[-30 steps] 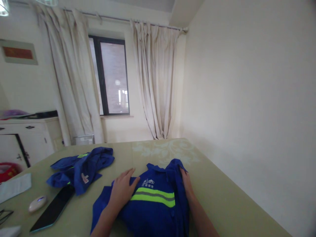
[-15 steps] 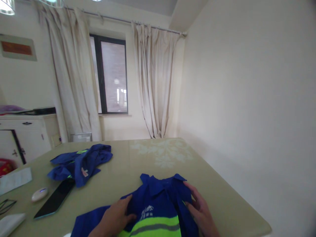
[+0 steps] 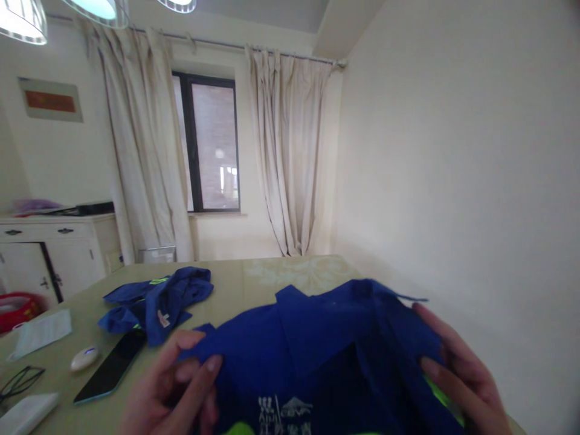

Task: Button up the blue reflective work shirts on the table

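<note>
A blue work shirt (image 3: 254, 344) with a collar, white printed lettering and bits of neon-yellow band fills the bottom of the head view, lifted off the table. My left hand (image 3: 181, 386) pinches its shoulder on the left side between thumb and fingers. On the other side my right hand (image 3: 462, 374) grips the opposite shoulder, thumb in front and fingers behind. The collar stands up between the two hands. The lower part of the shirt is cut off by the frame.
A second crumpled blue garment (image 3: 158, 302) lies at the table's far left. Nearer are a black phone (image 3: 111, 368), a white mouse-like object (image 3: 84, 359), glasses (image 3: 22, 382), a white box-like object (image 3: 29, 414) and a pale blue mask (image 3: 43, 332). A wall (image 3: 453, 181) stands along the right.
Both hands have taken hold of the shirt's shoulders and raised it from the table toward me. They are farther apart now, and the camera view has tilted up slightly.
</note>
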Demonstrator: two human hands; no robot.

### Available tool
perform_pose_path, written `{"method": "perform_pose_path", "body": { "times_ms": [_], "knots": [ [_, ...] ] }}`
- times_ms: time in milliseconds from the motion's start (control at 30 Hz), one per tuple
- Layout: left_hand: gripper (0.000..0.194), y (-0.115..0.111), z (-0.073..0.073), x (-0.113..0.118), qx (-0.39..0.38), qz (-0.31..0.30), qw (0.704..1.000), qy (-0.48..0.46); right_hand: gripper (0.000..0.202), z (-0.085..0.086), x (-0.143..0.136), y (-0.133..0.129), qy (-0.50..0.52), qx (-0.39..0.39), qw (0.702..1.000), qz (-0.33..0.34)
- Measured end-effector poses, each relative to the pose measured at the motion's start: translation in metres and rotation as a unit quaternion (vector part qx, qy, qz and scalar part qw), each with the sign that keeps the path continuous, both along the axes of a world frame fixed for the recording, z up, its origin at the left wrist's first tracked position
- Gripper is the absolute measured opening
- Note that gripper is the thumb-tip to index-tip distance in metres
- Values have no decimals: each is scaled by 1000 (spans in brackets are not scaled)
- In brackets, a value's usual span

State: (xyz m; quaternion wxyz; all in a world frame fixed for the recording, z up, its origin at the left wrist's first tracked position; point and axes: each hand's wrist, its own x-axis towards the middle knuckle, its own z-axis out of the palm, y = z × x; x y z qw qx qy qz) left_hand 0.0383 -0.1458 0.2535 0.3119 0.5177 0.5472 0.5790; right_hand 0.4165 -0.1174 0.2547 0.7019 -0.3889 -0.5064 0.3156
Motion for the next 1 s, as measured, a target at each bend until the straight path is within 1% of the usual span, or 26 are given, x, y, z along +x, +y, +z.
{"method": "perform_pose_path", "body": {
  "times_ms": [67,100,133,167,200,233,267,300,333,367,400,433,500,533,567,600,633,667,700,733,767,800,833,900,967,1000],
  "knots": [
    [50,14,44,14,106,21,992,-61,70,44,-16,15,-5,39,999,-35],
    [50,28,63,22,157,19,985,-70,70,66,-26,30,-10,71,996,-50],
    [51,47,80,28,206,6,976,-67,69,86,-37,51,-26,99,994,-43],
    [51,68,94,34,248,-8,967,-54,68,103,-47,76,-42,127,990,-32],
    [52,92,103,38,271,-27,962,-32,65,115,-56,105,-61,149,987,-22],
    [57,116,108,41,282,-41,959,-2,63,122,-64,136,-79,162,983,-24],
    [66,139,109,42,284,-41,957,35,63,123,-70,166,-100,153,983,-33],
    [78,159,105,42,281,-24,956,80,66,117,-75,193,-120,120,984,-52],
    [86,174,96,41,282,-3,951,123,71,104,-79,215,-127,69,987,-69],
    [87,185,83,39,282,13,945,165,75,86,-81,230,-129,3,989,-71],
    [82,190,67,37,273,24,939,205,76,62,-82,239,-135,-59,987,-59],
    [72,189,46,34,256,29,936,240,75,33,-82,240,-139,-91,985,-44],
    [51,176,-5,28,176,12,939,294,70,-30,-79,225,-146,-130,981,-9],
    [42,166,-33,24,130,-2,943,308,68,-63,-76,211,-151,-148,977,27],
    [40,155,-62,21,83,-23,944,317,67,-94,-72,197,-156,-165,971,77],
    [40,144,-90,17,38,-55,944,322,65,-121,-69,182,-168,-170,966,101],
    [41,135,-116,14,3,-84,943,322,61,-144,-65,170,-194,-156,962,110],
    [44,127,-138,12,-28,-103,941,320,57,-161,-62,160,-221,-138,959,114],
    [55,121,-155,11,-61,-121,936,326,53,-172,-60,153,-237,-138,955,116],
    [69,117,-167,12,-78,-133,927,341,51,-178,-59,148,-251,-135,952,114],
    [83,116,-173,14,-81,-137,920,358,51,-177,-61,145,-257,-136,950,116],
    [94,116,-174,18,-73,-138,914,376,52,-173,-66,144,-256,-139,948,125],
    [100,117,-172,24,-58,-137,908,391,53,-164,-72,143,-245,-139,949,143],
    [99,125,-162,37,-44,-135,903,405,54,-143,-89,141,-206,-131,949,200],
    [86,138,-153,47,-56,-138,911,385,54,-124,-108,138,-152,-113,947,261],
    [77,145,-150,48,-60,-133,923,355,55,-117,-116,137,-119,-103,947,281]
  ]
}}
